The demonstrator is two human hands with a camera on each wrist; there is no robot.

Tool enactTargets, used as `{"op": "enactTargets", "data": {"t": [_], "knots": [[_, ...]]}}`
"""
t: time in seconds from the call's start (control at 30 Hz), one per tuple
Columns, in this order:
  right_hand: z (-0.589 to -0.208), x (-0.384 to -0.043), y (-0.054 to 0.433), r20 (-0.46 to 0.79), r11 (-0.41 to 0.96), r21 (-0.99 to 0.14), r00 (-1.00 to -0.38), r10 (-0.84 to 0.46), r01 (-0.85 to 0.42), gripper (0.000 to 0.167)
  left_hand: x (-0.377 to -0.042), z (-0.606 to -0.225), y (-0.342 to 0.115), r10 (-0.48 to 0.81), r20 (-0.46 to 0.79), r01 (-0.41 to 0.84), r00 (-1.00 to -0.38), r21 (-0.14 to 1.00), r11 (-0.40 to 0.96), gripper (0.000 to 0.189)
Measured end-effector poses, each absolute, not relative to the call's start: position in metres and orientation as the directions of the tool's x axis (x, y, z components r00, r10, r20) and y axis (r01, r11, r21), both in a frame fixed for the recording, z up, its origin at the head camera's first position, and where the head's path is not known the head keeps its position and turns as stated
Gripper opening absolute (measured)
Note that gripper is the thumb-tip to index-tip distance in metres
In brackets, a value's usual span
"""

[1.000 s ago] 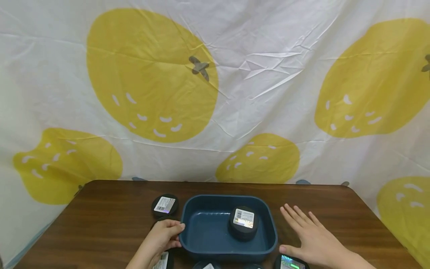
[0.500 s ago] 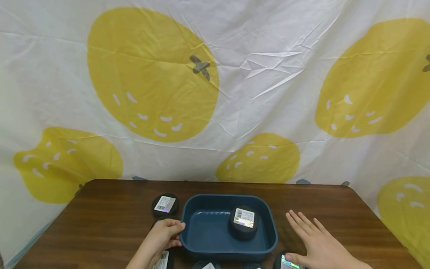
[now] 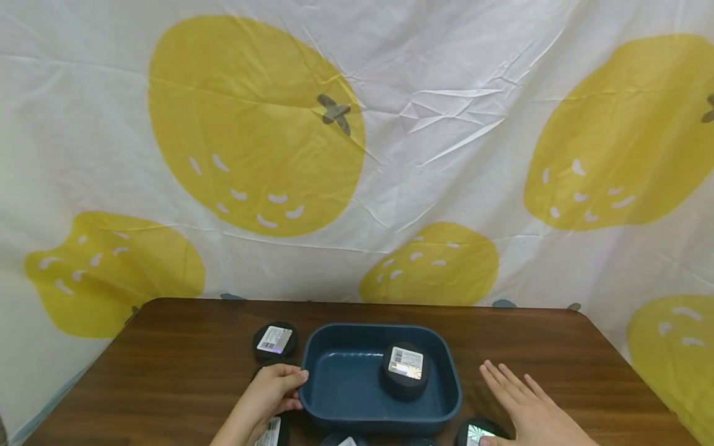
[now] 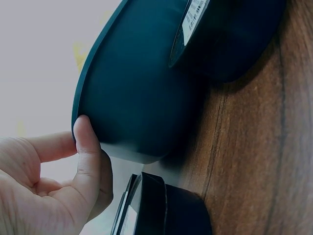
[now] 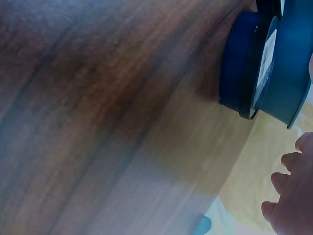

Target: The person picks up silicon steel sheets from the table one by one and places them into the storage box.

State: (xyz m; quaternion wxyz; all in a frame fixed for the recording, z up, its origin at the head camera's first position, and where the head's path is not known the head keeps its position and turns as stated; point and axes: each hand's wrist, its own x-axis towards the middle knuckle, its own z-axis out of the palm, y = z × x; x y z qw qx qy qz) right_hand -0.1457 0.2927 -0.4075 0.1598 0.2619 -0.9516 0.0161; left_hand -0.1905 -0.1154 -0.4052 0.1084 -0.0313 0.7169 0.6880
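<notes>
A dark blue rectangular tray (image 3: pixel 346 378) stands on the table, with a round black container (image 3: pixel 405 370) bearing a white label at the right of its inside. My left hand (image 3: pixel 270 394) pinches the tray's left rim between thumb and fingers; the left wrist view shows the thumb on the tray's wall (image 4: pixel 142 88). At the front right, my right hand (image 3: pixel 532 409) is held flat with straight fingers, its thumb overlapping another labelled round container (image 3: pixel 465 430). That container (image 5: pixel 249 68) appears beside the tray in the right wrist view, with the fingers apart from it.
More round black containers lie around the tray: one (image 3: pixel 274 341) at its back left, one (image 3: pixel 270 432) below my left wrist, others (image 3: pixel 340 440) cut off at the front edge. Behind the brown wooden table (image 3: pixel 184 353) hangs a white cloth (image 3: pixel 435 142) with yellow fruit prints.
My right hand has drawn back toward the lower right, its thumb passing over the front-right container. The left hand and the tray have stayed in place.
</notes>
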Motion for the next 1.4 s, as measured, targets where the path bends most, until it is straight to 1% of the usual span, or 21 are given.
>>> {"op": "enactTargets", "data": {"t": [0.03,0.1,0.2,0.27,0.33,0.4,0.43,0.5,0.6,0.63,0.67,0.7,0.8,0.9,1.0,1.1,1.13,1.2,1.3,1.4], "knots": [[-0.408,-0.145,0.293,0.300,0.863,0.061,-0.815,-0.495,-0.502,0.091,-0.191,-0.405,-0.115,0.104,-0.199,-0.195,-0.974,0.979,0.052,0.026],[-0.408,-0.144,0.294,0.255,0.868,0.026,-0.836,-0.485,-0.495,0.091,-0.190,-0.405,-0.115,0.102,-0.202,-0.197,-0.974,0.979,0.053,0.026],[-0.408,-0.143,0.295,0.188,0.872,-0.051,-0.862,-0.471,-0.487,0.098,-0.189,-0.403,-0.115,0.100,-0.205,-0.201,-0.974,0.978,0.050,0.025],[-0.410,-0.142,0.297,0.193,0.859,-0.060,-0.850,-0.490,-0.509,0.102,-0.189,-0.403,-0.115,0.101,-0.208,-0.204,-0.973,0.978,0.049,0.025],[-0.413,-0.141,0.299,0.219,0.840,-0.036,-0.825,-0.521,-0.541,0.103,-0.188,-0.403,-0.115,0.103,-0.209,-0.205,-0.972,0.978,0.046,0.025],[-0.417,-0.141,0.301,0.267,0.810,0.013,-0.778,-0.568,-0.587,0.102,-0.188,-0.403,-0.115,0.103,-0.212,-0.209,-0.972,0.977,0.045,0.025],[-0.419,-0.141,0.301,0.281,0.795,0.010,-0.761,-0.585,-0.607,0.101,-0.189,-0.404,-0.115,0.103,-0.211,-0.207,-0.972,0.977,0.044,0.025],[-0.421,-0.140,0.301,0.276,0.776,-0.040,-0.753,-0.597,-0.630,0.099,-0.189,-0.405,-0.115,0.102,-0.209,-0.205,-0.973,0.978,0.043,0.025],[-0.424,-0.139,0.301,0.261,0.752,-0.143,-0.757,-0.599,-0.644,0.093,-0.190,-0.406,-0.115,0.102,-0.210,-0.207,-0.972,0.977,0.044,0.025],[-0.424,-0.138,0.300,0.245,0.748,-0.186,-0.767,-0.593,-0.637,0.089,-0.190,-0.406,-0.115,0.103,-0.211,-0.207,-0.972,0.977,0.045,0.025],[-0.425,-0.138,0.300,0.243,0.750,-0.193,-0.771,-0.588,-0.633,0.087,-0.190,-0.406,-0.115,0.103,-0.211,-0.208,-0.972,0.977,0.047,0.025],[-0.426,-0.137,0.299,0.242,0.753,-0.195,-0.775,-0.584,-0.629,0.086,-0.190,-0.406,-0.115,0.102,-0.212,-0.208,-0.972,0.977,0.048,0.025],[-0.431,-0.136,0.300,0.269,0.733,-0.205,-0.758,-0.595,-0.648,0.081,-0.190,-0.406,-0.115,0.100,-0.213,-0.209,-0.972,0.977,0.048,0.025],[-0.436,-0.134,0.300,0.288,0.741,-0.181,-0.756,-0.588,-0.646,0.077,-0.189,-0.406,-0.115,0.098,-0.210,-0.207,-0.973,0.977,0.047,0.025],[-0.440,-0.132,0.300,0.255,0.768,-0.188,-0.785,-0.564,-0.613,0.075,-0.189,-0.405,-0.115,0.099,-0.207,-0.203,-0.973,0.978,0.047,0.026],[-0.443,-0.133,0.300,0.212,0.791,-0.198,-0.813,-0.542,-0.578,0.076,-0.188,-0.404,-0.115,0.100,-0.202,-0.198,-0.974,0.979,0.046,0.026],[-0.443,-0.133,0.300,0.213,0.792,-0.196,-0.813,-0.542,-0.579,0.077,-0.188,-0.404,-0.115,0.100,-0.200,-0.197,-0.975,0.979,0.045,0.027],[-0.446,-0.134,0.300,0.263,0.778,-0.169,-0.788,-0.557,-0.606,0.077,-0.189,-0.404,-0.115,0.098,-0.200,-0.196,-0.975,0.980,0.045,0.026],[-0.448,-0.135,0.301,0.357,0.755,-0.110,-0.734,-0.577,-0.647,0.074,-0.189,-0.404,-0.116,0.096,-0.200,-0.196,-0.975,0.979,0.046,0.026],[-0.450,-0.136,0.301,0.408,0.739,-0.088,-0.701,-0.585,-0.668,0.070,-0.190,-0.404,-0.115,0.093,-0.202,-0.199,-0.975,0.979,0.048,0.026]]}}
